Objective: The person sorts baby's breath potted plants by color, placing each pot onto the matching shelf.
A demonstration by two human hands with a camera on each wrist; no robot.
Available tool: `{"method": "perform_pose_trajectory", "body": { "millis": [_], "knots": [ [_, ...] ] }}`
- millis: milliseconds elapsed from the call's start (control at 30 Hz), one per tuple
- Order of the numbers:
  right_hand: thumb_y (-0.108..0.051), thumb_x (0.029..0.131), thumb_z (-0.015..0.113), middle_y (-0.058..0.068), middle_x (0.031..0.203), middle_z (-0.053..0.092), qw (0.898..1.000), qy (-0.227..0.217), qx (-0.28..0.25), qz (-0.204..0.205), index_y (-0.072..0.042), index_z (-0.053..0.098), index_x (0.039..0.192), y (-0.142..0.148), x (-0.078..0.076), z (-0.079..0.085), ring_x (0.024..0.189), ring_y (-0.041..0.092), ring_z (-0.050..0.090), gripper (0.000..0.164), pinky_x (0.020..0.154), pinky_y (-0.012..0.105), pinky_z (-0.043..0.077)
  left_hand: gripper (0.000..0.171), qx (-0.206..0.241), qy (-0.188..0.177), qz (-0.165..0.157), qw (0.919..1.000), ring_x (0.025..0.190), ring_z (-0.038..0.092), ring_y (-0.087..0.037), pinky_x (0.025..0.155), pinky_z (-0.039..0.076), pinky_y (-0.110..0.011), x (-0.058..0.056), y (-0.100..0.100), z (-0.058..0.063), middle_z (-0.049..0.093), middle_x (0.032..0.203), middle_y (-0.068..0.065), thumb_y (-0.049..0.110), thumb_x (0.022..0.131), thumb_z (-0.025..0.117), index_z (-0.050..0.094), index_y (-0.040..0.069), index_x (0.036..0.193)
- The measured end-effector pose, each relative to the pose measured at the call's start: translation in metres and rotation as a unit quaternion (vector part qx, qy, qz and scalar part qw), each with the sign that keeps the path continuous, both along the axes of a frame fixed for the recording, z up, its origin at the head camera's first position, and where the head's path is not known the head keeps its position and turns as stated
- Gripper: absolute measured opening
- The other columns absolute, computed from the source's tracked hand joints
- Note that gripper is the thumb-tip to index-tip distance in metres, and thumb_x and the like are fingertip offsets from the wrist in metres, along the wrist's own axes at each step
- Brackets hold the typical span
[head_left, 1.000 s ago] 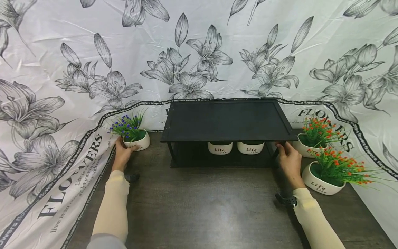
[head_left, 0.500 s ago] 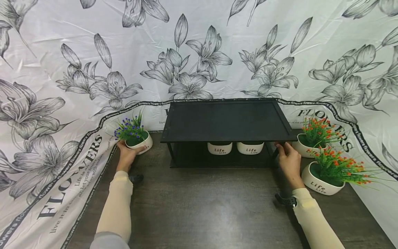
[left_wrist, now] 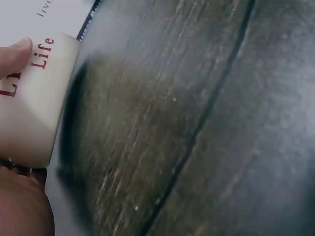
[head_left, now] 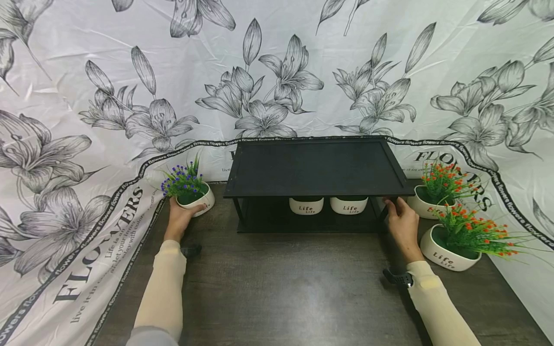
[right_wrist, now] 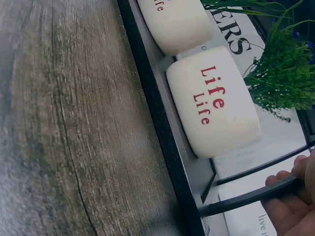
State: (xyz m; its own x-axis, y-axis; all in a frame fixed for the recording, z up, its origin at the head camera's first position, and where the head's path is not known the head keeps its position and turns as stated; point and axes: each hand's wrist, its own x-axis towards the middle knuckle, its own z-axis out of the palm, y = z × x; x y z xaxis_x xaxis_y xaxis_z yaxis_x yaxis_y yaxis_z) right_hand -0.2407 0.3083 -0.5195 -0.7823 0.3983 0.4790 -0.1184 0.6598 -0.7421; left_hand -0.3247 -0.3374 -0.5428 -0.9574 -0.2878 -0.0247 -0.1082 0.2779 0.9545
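Observation:
My left hand (head_left: 179, 217) grips a white flower pot (head_left: 208, 200) of blue artificial flowers, left of a black two-tier shelf (head_left: 318, 166). In the left wrist view, the thumb presses the pot's lettered face and the other fingers are mostly hidden. Whether the pot touches the table is unclear. At the shelf's right end, my right hand (head_left: 402, 222) holds a corner post (right_wrist: 253, 195), fingers curled about it. Two white pots stand on the lower tier, a left one (head_left: 306, 206) and a right one (head_left: 348, 206); the upper board hides their tops in the head view.
Right of the right hand stand two white pots of orange flowers, one behind (head_left: 426, 204) and one in front (head_left: 450, 254). The dark wooden table (head_left: 294, 288) extends before the shelf. A flower-printed cloth (head_left: 173, 72) hangs close behind.
My left hand and the blue-flowered pot have shifted a little to the right and nearer, mostly in the first half second. The right hand and shelf look unmoved.

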Motion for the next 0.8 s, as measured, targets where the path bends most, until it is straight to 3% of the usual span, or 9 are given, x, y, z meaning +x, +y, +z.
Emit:
{"method": "perform_pose_trajectory", "body": {
  "millis": [267,500,800],
  "knots": [
    [-0.013,0.107,0.066,0.023,0.107,0.080,1.000,0.002,0.005,0.009,0.002,0.076,0.113,0.002,-0.002,0.001,0.080,-0.031,0.048,0.019,0.071,0.003,0.036,0.120,0.012,0.013,0.008,0.9998,0.153,0.036,-0.031,0.127,0.031,-0.047,0.017,0.000,0.009,0.026,0.171,-0.017,0.026,0.085,0.092,0.006,0.014,0.169],
    [-0.014,0.107,0.066,0.023,0.105,0.080,1.000,0.003,0.013,0.012,0.003,0.076,0.112,0.002,-0.001,0.001,0.078,-0.031,0.046,0.020,0.069,0.007,0.037,0.123,0.007,0.000,-0.015,0.9999,0.154,0.032,-0.031,0.128,0.029,-0.048,0.032,-0.001,0.019,0.024,0.172,-0.018,0.025,0.088,0.088,-0.003,0.017,0.171],
    [-0.014,0.108,0.065,0.023,0.107,0.080,1.000,-0.004,0.012,0.009,0.003,0.076,0.113,0.001,0.000,0.002,0.079,-0.032,0.046,0.021,0.069,0.006,0.036,0.118,0.007,0.010,-0.032,0.9994,0.147,0.039,-0.024,0.123,0.033,-0.045,0.054,0.004,0.036,0.031,0.167,-0.013,0.026,0.090,0.088,0.003,0.019,0.171]
  ]
}}
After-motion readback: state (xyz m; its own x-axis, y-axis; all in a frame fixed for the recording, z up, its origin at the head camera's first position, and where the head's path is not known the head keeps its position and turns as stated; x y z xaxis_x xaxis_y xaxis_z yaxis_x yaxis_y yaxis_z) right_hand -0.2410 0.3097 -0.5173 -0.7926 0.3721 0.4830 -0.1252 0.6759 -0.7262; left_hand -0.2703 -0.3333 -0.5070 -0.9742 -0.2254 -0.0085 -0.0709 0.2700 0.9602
